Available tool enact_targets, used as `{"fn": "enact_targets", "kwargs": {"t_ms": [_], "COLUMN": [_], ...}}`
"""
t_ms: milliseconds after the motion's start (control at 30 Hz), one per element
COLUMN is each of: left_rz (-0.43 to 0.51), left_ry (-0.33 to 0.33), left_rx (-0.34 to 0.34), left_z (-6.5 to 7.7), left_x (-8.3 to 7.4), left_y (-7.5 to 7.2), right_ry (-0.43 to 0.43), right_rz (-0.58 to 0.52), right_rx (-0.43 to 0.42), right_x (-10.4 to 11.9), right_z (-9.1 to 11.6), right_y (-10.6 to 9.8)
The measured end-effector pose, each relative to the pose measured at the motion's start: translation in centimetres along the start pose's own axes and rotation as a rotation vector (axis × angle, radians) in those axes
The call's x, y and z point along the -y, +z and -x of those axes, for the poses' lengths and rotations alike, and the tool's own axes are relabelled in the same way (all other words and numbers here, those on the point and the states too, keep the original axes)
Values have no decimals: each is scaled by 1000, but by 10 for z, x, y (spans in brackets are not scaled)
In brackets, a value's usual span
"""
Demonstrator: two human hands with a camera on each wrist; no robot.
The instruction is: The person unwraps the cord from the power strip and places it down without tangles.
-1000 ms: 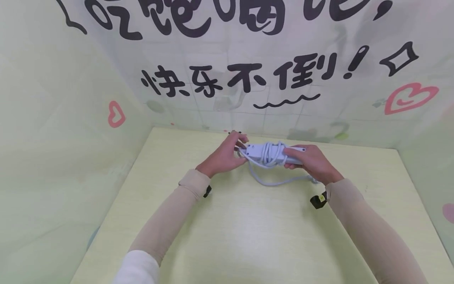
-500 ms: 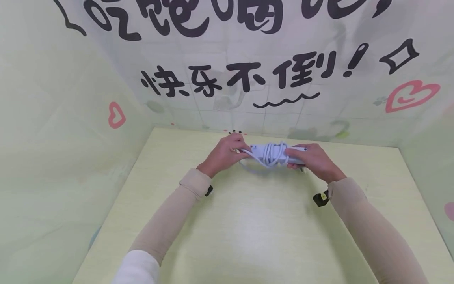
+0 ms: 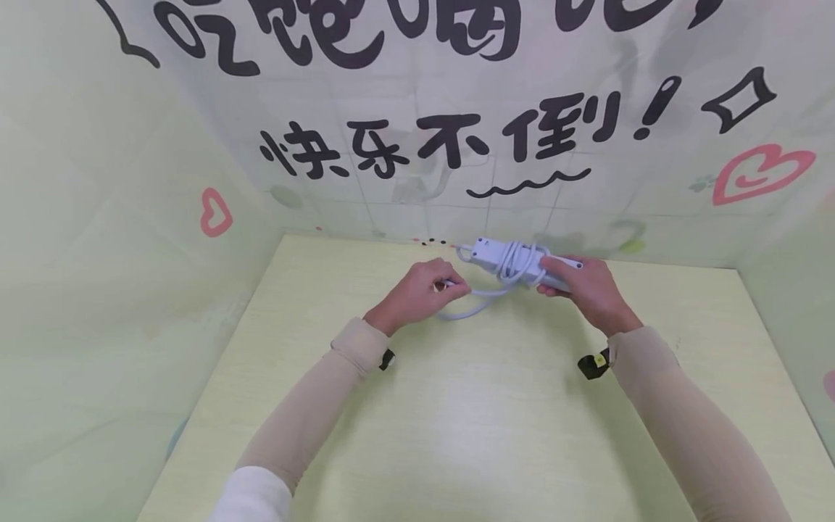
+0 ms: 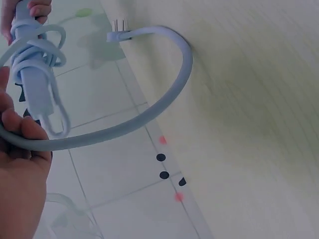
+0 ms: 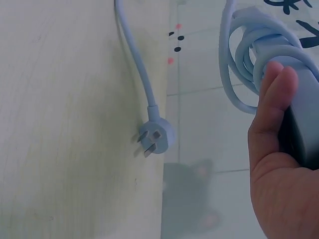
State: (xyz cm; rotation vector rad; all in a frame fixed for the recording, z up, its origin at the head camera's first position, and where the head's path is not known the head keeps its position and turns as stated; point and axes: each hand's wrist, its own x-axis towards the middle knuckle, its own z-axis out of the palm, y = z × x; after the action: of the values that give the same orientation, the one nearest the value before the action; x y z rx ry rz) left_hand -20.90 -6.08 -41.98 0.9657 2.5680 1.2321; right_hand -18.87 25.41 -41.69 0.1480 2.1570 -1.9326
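Here's the strip [image 3: 488, 253], held up over the table's [image 3: 470, 406] far side, boxy, smooth plastic that looks stiff, probably light and a touch slippery, with the right grip [image 3: 587, 293] wrapped around its bare right end, likely the surest hold! To the left, the left grip [image 3: 420, 293] pinches the round cord [image 4: 99, 134], matte, bendy and surely springy, looping to a rounded three-pin plug [image 5: 157, 135].

seen from the head, a pale power strip [image 3: 494, 255] tilts toward half past three, its cord [image 4: 119, 130] wound round the middle and looping loose toward eight o'clock, ending in a pronged plug [image 5: 158, 133].
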Motion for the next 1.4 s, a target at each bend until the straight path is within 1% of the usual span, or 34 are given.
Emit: {"fn": "enact_targets", "kwargs": {"t_ms": [67, 133, 233, 267, 333, 400, 467, 533, 600, 700, 800, 867, 933, 1000, 1067, 1200, 1333, 1400], "left_rz": [23, 23, 8, 0, -9, 4, 23, 35, 44, 77, 155, 220, 285, 340, 380, 446, 511, 522], "left_ry": [-35, -63, -86, -91, -105, -127, -159, -190, -220, -263, -286, -283, -266, -235, -206, -145, -91, -65], "left_rx": [40, 73, 111, 121, 133, 127, 102, 56, -4, -99, -192, -253, -305, -344, -368, -380, -368, -357], "left_z": [3, 5, 7, 7, 7, 7, 6, 4, 3, 2, 2, 2, 3, 4, 6, 12, 21, 26], "left_x": [-1, -2, 0, 0, 3, 5, 7, 9, 12, 16, 18, 18, 17, 14, 9, 0, -8, -11], "left_y": [1, 2, 2, 2, 1, 0, -1, -3, -5, -10, -16, -22, -27, -33, -38, -47, -54, -58], "right_ry": [-14, -28, -47, -48, -56, -67, -79, -91, -95, -73, -35, -1, 32, 68, 92, 99, 99, 101], "right_rz": [-84, -166, -233, -237, -208, -150, -90, -35, 28, 130, 246, 312, 353, 374, 385, 394, 414, 417], "right_rx": [15, 41, 98, 118, 156, 201, 253, 303, 344, 385, 418, 433, 439, 434, 424, 390, 332, 297], "right_x": [5, 11, 19, 22, 25, 26, 25, 22, 18, 10, 2, -2, -7, -11, -15, -22, -26, -28], "right_z": [3, 7, 13, 15, 18, 21, 24, 26, 27, 29, 29, 28, 28, 27, 26, 23, 20, 18], "right_y": [0, 0, -3, -4, -5, -7, -10, -12, -14, -17, -18, -18, -18, -19, -20, -26, -32, -36]}}
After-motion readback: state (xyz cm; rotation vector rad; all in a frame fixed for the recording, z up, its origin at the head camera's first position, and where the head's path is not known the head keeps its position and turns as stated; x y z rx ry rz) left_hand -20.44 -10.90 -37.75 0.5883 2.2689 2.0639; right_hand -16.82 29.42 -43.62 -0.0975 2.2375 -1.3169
